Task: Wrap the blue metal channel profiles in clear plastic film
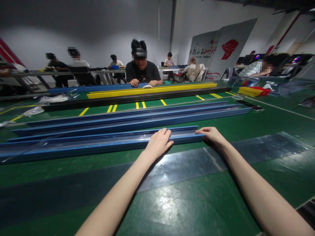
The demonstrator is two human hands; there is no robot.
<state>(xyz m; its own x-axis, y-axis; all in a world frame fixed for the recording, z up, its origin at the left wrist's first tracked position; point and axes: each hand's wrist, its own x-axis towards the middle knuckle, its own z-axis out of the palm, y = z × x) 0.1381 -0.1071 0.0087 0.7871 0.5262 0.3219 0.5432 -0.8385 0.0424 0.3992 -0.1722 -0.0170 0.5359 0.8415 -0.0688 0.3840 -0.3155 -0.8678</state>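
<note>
A long blue channel strip point(115, 143) with raised edges lies on the green table, running from the left edge to its end before me. My left hand point(159, 143) is wrapped over this strip near its right end, fingers across the trough and thumb on the near side. At the very end, my right hand point(212, 135) pinches the strip's near corner between thumb and fingers. Clear film shows inside the trough. Closer to me, a long clear plastic sheet point(182, 165) lies flat beneath my forearms.
Beyond are more blue channel strips point(137, 122), then a black strip point(157, 97) and a yellow strip point(157, 90). A co-worker point(142, 70) sits opposite, hands on a farther blue strip. A phone point(251, 105) and a yellow-red tray point(253, 91) lie at right; clear plastic bags point(54, 98) at left.
</note>
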